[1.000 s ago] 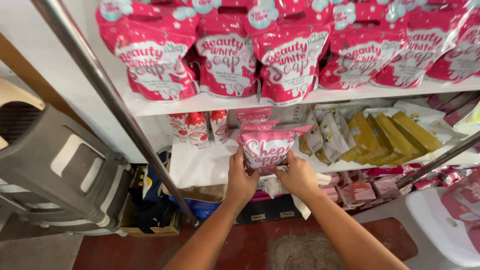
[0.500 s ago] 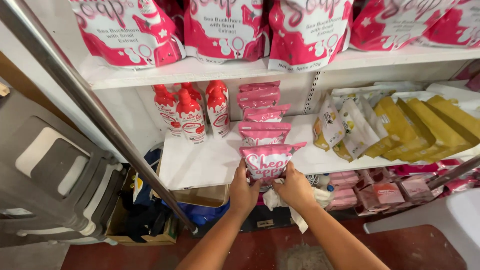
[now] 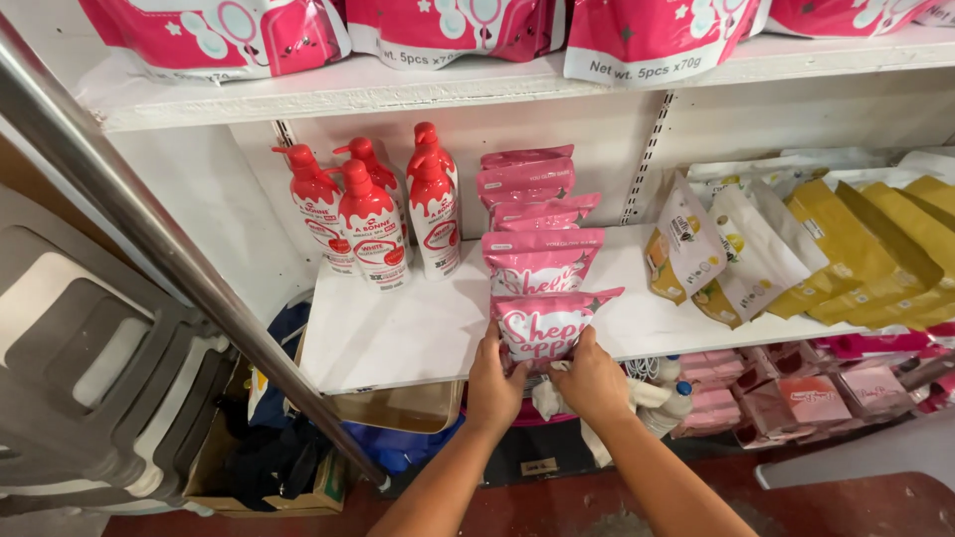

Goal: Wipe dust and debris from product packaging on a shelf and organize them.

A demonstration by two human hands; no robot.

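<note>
1. Hands: left hand (image 3: 494, 383) and right hand (image 3: 589, 376) each clasp a lower side of one pink pouch (image 3: 550, 325), fingers wrapped onto its front, thumbs hidden behind.
2. Pink pouch: upright, at the front edge of the white shelf (image 3: 398, 333), its bottom hidden behind the fingers, so whether it rests on the board cannot be told.
3. Row of pouches (image 3: 532, 214): same pink kind, standing one behind another straight back from the held one to the rear wall; the nearest stands just behind it.
4. Red bottles (image 3: 378, 214): four pump bottles with white labels, grouped at the back left of the shelf, just beside the row.
5. Open room: bare white board in front of the bottles, left of the held pouch, reaching the front edge; a narrower bare strip to its right.
6. Yellow and white bags (image 3: 796, 244): leaning in a fanned row on the right of the shelf, apart from the pouch.
7. Upper shelf (image 3: 398, 89): overhangs, with large pink bags (image 3: 448, 30) along its edge.
8. Metal pole (image 3: 149, 239): slants across the left, in front of the shelf's left corner.
9. Grey stool (image 3: 90, 388): far left, well apart.
</note>
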